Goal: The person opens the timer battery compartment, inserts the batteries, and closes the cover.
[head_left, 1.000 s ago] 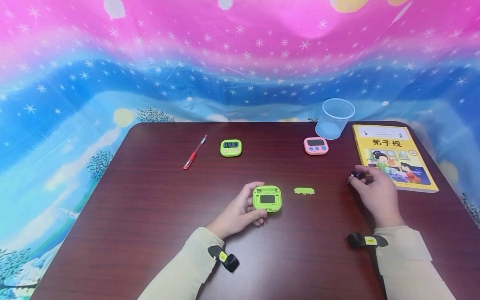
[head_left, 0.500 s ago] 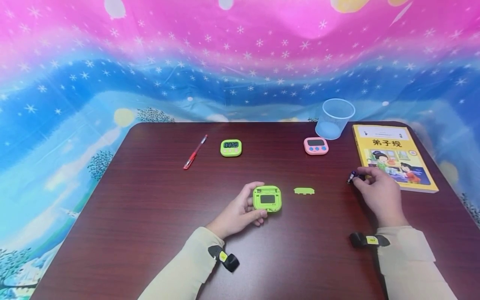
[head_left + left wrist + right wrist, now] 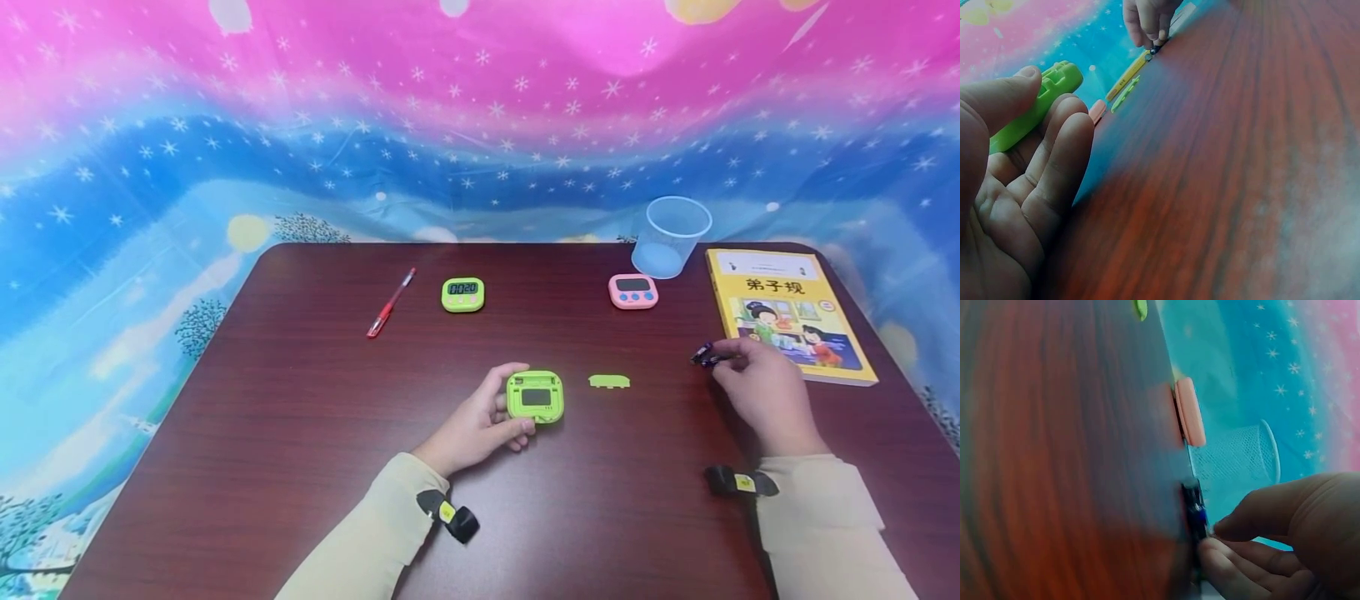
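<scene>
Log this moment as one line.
left hand: holds green timer, back up, compartment open | right hand: pinches small dark items near yellow book | green cover: off, lying between the hands

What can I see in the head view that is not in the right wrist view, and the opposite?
Only the head view: the left hand, the red pen, the screen and blue buttons of the pink timer.
Only the right wrist view: clear mesh on the cup.
Both: the right hand with dark battery-like pieces, the pink timer, the cup.
</scene>
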Tool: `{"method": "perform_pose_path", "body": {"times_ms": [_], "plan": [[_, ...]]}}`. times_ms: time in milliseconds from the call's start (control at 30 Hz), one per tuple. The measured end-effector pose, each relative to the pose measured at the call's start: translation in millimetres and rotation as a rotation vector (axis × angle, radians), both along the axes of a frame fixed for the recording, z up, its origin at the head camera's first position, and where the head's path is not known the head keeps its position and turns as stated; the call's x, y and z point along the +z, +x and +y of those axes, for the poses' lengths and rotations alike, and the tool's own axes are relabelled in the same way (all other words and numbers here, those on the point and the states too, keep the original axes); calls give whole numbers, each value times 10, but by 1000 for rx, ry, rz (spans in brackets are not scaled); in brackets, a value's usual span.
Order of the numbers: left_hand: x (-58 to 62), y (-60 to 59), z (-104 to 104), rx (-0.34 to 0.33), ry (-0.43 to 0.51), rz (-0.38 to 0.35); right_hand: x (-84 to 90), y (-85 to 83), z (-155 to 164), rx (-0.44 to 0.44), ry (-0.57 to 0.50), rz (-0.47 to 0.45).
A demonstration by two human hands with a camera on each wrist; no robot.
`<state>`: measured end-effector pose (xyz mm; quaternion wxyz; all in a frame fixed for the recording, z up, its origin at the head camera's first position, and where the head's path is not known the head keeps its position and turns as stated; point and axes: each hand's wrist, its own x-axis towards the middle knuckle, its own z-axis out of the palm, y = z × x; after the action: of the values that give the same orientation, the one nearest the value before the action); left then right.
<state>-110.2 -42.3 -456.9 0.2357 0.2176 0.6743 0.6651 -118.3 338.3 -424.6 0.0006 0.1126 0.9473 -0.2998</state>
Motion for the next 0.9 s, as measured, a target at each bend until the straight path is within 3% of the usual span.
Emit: {"method": "perform_pose_path", "body": {"times_ms": [533,600,767,900], "plan": [[18,6,-6,4,6,2,65,7,43,177,101,-96],[14,2,-4,3,4,5,60,-2,-5,189,92,-61],[1,-6,8,1,-3,13,-20,-151,-245,255,-4,136],[-11,-3,24,3,-11,10,-105,-349,-443,293,-62,165]]}}
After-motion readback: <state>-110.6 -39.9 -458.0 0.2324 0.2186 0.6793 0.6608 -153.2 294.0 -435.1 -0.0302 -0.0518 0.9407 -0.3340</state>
